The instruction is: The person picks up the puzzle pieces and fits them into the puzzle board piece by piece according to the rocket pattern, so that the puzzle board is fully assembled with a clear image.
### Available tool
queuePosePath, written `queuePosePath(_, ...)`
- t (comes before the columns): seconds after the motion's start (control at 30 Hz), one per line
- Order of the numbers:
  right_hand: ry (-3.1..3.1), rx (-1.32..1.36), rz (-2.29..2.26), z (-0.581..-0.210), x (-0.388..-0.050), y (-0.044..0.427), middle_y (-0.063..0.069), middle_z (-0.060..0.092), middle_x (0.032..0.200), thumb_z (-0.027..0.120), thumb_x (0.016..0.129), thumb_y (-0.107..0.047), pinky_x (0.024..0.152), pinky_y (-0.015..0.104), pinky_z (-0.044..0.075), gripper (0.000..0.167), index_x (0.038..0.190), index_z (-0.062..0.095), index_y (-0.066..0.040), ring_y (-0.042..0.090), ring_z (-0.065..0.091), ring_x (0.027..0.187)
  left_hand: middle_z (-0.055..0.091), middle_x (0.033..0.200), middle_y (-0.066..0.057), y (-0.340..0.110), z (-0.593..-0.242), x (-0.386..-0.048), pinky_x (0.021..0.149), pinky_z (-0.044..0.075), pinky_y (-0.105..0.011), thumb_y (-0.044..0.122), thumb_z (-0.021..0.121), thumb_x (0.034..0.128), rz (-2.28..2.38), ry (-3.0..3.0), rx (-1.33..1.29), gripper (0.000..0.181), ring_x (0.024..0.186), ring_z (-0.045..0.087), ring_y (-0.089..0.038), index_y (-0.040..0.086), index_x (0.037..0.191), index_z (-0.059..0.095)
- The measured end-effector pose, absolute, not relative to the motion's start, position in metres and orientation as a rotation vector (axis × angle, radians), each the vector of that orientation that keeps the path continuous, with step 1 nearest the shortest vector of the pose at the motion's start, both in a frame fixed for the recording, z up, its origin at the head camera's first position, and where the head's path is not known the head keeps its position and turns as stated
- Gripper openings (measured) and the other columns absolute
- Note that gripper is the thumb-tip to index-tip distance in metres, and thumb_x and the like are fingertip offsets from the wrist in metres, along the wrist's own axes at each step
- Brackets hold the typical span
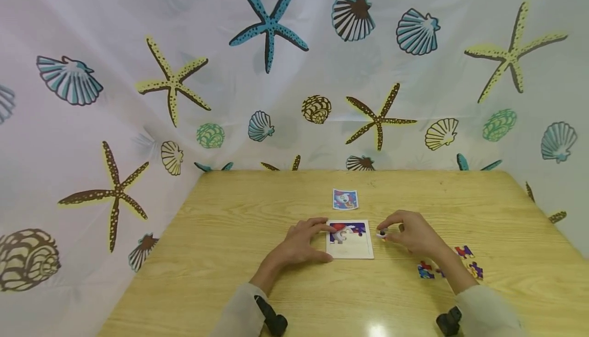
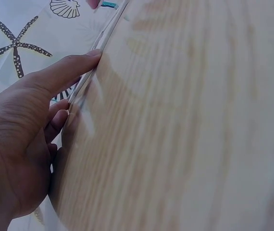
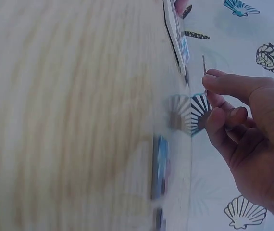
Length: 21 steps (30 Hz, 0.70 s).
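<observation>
The right hand [image 1: 416,234] pinched a puzzle piece [image 1: 381,234] above the table [image 1: 198,275], just off the right edge of the puzzle tray [image 1: 356,247]; the left hand [image 1: 303,242], fingers loosely extended, touched the tray's left side; a picture card [image 1: 345,200] lay toward the table's far edge; loose pieces [image 1: 476,270], apparently four, lay toward its right edge.

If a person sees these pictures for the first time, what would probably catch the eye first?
Probably the large blue starfish printed high on the pale cloth behind the table. Next, the partly filled puzzle tray on the table, with the left hand at its left edge. Just right of the tray, the right hand pinches a small puzzle piece.
</observation>
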State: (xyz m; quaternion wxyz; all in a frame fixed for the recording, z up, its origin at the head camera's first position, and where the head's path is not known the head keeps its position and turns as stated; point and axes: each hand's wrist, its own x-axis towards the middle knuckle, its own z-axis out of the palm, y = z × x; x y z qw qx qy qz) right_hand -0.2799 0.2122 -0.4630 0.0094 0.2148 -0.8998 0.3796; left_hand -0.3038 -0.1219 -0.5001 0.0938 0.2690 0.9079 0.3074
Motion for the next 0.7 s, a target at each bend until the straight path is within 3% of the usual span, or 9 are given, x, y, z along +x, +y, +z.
queuePosePath(0.17,-2.787,0.718,1.221,-0.467,-0.285,0.192,0.014,0.073,0.115,0.077,0.090,0.000,0.052,0.025,0.034,0.018,0.105,0.081,-0.008,0.006,0.031,0.053,0.035,0.166,0.004,-0.126,-0.501,-0.302,0.119,0.014,-0.063,0.050,0.083,0.0852,0.927,2.684,0.787,0.066,0.154,0.024,-0.033,0.033,0.145,0.060)
queuePosePath(0.43,-2.777,0.762,1.172,-0.472,-0.291,0.168,0.007,0.075,0.107,0.078,0.087,0.002,0.066,0.027,0.044,0.019,0.101,0.083,-0.009,0.016,0.056,0.083,0.036,0.166,0.005,-0.126,-0.503,-0.303,0.116,0.020,-0.059,0.052,0.081,0.0853,0.925,2.695,0.789,0.064,0.152,0.029,-0.032,0.036,0.144,0.060)
queuePosePath(0.7,-2.804,0.771,1.192,-0.474,-0.294,0.155,0.005,0.075,0.106,0.079,0.086,0.002,0.074,0.030,0.047,0.019,0.100,0.083,-0.010,0.024,0.061,0.093,0.036,0.166,0.005,-0.125,-0.499,-0.304,0.117,0.019,-0.060,0.052,0.082,0.0854,0.920,2.699,0.795,0.064,0.152,0.028,-0.033,0.036,0.144,0.060)
